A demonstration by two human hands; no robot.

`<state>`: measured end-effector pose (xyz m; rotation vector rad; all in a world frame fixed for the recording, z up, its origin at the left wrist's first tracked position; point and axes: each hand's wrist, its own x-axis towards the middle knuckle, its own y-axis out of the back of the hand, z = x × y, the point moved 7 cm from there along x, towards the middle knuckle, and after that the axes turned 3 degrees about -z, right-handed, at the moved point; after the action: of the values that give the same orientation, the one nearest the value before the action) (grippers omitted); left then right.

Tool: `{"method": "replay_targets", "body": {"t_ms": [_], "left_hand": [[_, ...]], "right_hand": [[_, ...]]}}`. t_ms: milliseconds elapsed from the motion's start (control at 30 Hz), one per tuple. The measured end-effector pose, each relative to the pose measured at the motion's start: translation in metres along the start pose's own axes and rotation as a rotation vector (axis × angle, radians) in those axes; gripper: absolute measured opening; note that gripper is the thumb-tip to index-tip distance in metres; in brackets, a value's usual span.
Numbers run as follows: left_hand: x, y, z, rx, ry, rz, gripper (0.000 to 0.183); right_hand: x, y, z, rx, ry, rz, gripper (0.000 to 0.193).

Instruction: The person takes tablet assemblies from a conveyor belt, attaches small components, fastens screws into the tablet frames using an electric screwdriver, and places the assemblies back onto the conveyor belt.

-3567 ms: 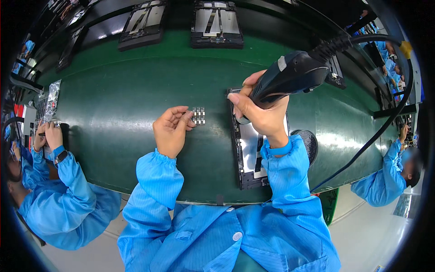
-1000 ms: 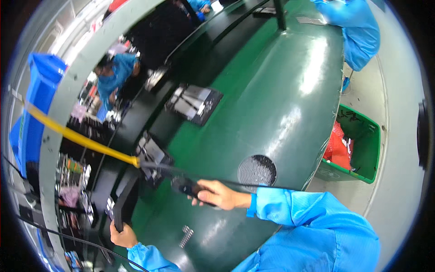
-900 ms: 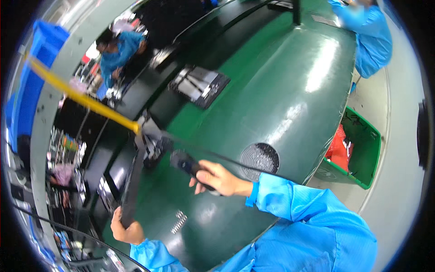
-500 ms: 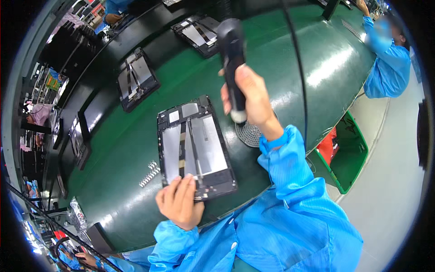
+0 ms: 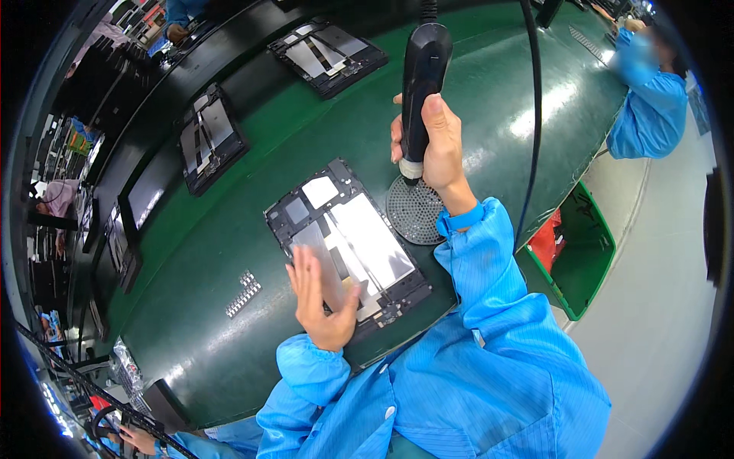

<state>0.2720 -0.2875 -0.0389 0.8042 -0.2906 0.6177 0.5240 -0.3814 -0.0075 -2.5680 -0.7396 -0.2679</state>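
Observation:
My right hand (image 5: 442, 145) is wrapped round a black electric screwdriver (image 5: 427, 65), which stands nearly upright with its tip low. That tip is over or near the edge of a round grey tray (image 5: 417, 218) full of small holes; contact cannot be told. In front of me an opened tablet (image 5: 376, 243) lies at a slant on the green bench, its silver plates and dark ribbon cables bare. My left hand (image 5: 325, 310) rests at the tablet's near left edge, fingers stretched out and thumb apart, holding nothing.
Small silver parts (image 5: 244, 294) lie in rows left of the tablet. Two more opened tablets (image 5: 212, 139) (image 5: 327, 57) sit farther back. A black cable (image 5: 535, 115) hangs at the right. Beyond the bench edge stands a green bin (image 5: 585, 264). A co-worker's blue sleeve (image 5: 650, 115) shows at far right.
The tablet has turned and shifted right toward the round tray. My left hand has moved right and up from its lower end, and the screwdriver now stands more upright.

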Motion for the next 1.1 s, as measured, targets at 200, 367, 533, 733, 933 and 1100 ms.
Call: {"method": "replay_targets", "body": {"t_ms": [200,367,533,733,933,1100], "left_hand": [[-0.003,-0.003,0.000,-0.092,-0.009,-0.044,0.025],[-0.004,-0.001,-0.005,-0.184,0.083,0.070,0.015],[-0.002,-0.003,-0.001,-0.164,0.112,0.065,0.012],[-0.002,-0.006,-0.003,-0.161,0.057,0.018,0.012],[0.003,0.000,0.006,-0.082,0.008,0.115,0.010],[0.004,0.008,-0.003,-0.116,0.083,0.117,0.014]], "right_hand": [[-0.002,0.008,-0.007,0.043,0.098,-0.038,0.053],[-0.004,0.012,-0.008,0.026,0.177,-0.048,0.056],[-0.005,0.015,-0.006,0.035,0.186,-0.035,0.056],[-0.005,0.017,-0.005,0.017,0.182,-0.039,0.054],[-0.005,0.018,-0.005,0.005,0.194,-0.049,0.053],[-0.004,0.021,-0.004,-0.004,0.195,-0.064,0.053]]}}
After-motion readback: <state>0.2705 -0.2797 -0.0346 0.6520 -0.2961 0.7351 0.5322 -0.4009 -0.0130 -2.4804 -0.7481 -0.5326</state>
